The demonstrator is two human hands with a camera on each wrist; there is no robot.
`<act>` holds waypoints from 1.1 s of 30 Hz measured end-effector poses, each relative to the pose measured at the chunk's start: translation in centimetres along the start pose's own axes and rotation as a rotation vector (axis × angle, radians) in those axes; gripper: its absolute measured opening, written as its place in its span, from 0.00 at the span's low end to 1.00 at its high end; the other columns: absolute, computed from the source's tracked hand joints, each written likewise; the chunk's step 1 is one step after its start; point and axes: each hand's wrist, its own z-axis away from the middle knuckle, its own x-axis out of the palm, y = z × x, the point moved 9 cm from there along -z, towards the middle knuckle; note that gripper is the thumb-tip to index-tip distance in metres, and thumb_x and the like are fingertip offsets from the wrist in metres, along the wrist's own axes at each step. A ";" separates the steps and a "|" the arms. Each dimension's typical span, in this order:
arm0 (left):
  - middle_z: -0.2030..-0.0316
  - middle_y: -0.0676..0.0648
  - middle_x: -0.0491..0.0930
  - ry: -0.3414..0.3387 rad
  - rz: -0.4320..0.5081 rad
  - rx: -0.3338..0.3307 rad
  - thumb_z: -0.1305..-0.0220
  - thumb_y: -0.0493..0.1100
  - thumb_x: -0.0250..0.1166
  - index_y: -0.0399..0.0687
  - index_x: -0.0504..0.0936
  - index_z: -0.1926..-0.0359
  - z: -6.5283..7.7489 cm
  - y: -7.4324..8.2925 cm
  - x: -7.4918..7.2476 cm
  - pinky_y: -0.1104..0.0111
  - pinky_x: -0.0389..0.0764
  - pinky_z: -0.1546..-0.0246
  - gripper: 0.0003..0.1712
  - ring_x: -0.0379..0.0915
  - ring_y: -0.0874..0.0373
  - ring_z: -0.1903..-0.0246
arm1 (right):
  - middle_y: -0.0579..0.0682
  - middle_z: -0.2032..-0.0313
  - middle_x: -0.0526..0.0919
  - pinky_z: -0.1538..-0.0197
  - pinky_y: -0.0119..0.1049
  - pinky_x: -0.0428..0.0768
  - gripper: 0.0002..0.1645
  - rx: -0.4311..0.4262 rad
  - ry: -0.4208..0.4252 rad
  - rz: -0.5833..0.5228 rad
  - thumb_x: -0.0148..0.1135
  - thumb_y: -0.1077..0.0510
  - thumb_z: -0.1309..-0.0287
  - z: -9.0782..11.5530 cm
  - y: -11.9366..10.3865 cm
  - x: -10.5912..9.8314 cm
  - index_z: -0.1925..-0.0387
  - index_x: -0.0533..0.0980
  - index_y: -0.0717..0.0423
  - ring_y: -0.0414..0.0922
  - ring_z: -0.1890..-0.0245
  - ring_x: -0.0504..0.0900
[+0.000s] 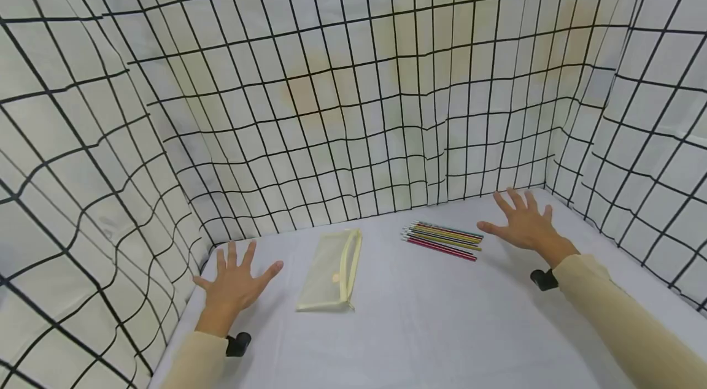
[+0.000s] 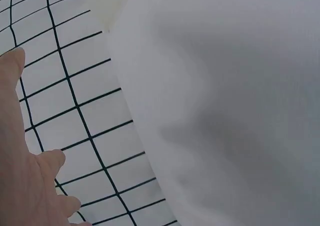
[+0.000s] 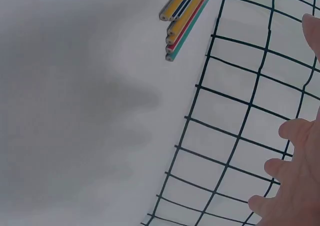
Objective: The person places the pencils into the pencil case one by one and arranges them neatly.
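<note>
My left hand is spread with fingers apart, held over the left side of the white table and holding nothing. Just right of it lies a flat, pale yellow see-through pencil case, its zipper along the right side. Several pencils in red, yellow, black and green lie side by side right of the middle. Fingers splayed, my right hand hovers to the right of them with nothing in it. In the right wrist view the pencils show their flat ends, apart from the right hand.
White cloth walls with a black grid enclose the table at the back and both sides. Each wrist carries a small black camera, the left one and the right one. Hand shadows fall on the tabletop.
</note>
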 end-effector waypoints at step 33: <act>0.32 0.33 0.67 0.056 0.397 0.053 0.45 0.73 0.68 0.51 0.73 0.30 0.3 10.7 6.0 0.31 0.67 0.46 0.48 0.64 0.32 0.35 | 0.60 0.51 0.84 0.57 0.43 0.78 0.28 -0.176 -0.043 -0.472 0.67 0.56 0.36 -2.4 -11.8 6.7 0.36 0.76 0.59 0.51 0.56 0.81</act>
